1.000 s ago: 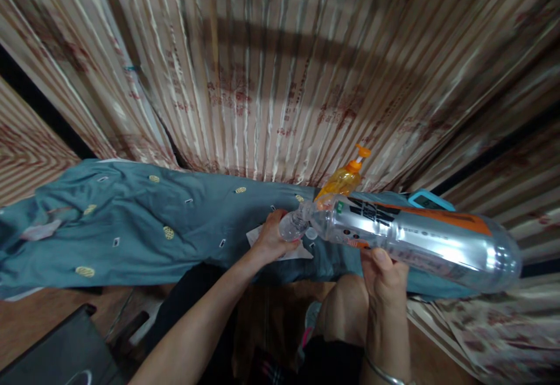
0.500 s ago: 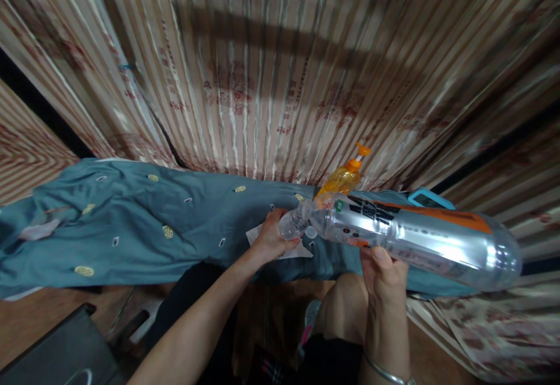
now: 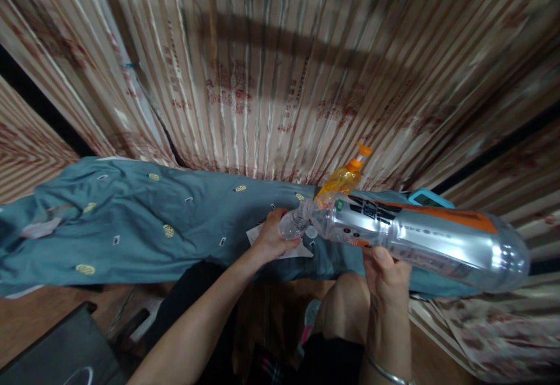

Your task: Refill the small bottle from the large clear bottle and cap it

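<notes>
My left hand [image 3: 268,240] is closed around a small clear plastic bottle [image 3: 291,226], which leans with its neck to the right. In my right hand [image 3: 385,269] is a large clear plastic bottle [image 3: 437,236] with a silver and orange label, gripped from below. It lies almost level, its neck pointing left and slightly up. The two bottle mouths meet or nearly meet; I cannot tell whether liquid passes between them. Behind the large bottle's neck stands a yellow pump bottle [image 3: 343,178] with an orange head, its lower part hidden. White paper [image 3: 301,251] lies under my left hand.
A teal patterned cloth [image 3: 144,216] covers the narrow surface before me. At the right back sits a light-blue-framed device [image 3: 429,199]. A striped curtain [image 3: 245,116] hangs close behind. A small round clear piece [image 3: 311,231] shows below the bottle necks. Something dark grey [image 3: 61,344] stands lower left.
The large bottle and my right hand have shifted very slightly to the right in view. Both hands keep their hold, and the bottle mouths stay together or nearly so.
</notes>
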Available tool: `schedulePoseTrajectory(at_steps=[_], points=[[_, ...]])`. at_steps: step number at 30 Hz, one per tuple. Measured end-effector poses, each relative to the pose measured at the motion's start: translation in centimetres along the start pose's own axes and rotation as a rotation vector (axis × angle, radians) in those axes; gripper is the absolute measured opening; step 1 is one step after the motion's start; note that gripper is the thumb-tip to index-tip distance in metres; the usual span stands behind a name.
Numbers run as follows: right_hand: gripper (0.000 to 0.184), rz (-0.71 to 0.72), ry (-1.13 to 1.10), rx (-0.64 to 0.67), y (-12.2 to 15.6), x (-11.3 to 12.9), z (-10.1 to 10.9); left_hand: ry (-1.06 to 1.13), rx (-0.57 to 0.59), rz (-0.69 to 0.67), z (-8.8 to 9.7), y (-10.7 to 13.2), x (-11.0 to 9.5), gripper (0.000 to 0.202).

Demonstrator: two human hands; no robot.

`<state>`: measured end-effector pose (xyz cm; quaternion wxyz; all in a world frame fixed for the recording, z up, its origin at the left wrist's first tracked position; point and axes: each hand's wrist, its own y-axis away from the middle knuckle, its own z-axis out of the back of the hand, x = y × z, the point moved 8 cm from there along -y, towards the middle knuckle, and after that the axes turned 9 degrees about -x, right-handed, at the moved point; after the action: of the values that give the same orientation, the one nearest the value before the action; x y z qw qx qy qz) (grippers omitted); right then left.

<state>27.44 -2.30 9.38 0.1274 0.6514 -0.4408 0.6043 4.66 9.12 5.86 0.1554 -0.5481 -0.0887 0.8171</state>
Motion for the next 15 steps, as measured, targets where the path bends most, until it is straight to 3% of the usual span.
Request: schedulePoseTrajectory(at_steps=[15], points=[[0.053,-0.036,-0.037,-0.026,0.09,0.13,-0.16,-0.005,0.01,0.028,0.06,-0.01,-0.11,0.05]])
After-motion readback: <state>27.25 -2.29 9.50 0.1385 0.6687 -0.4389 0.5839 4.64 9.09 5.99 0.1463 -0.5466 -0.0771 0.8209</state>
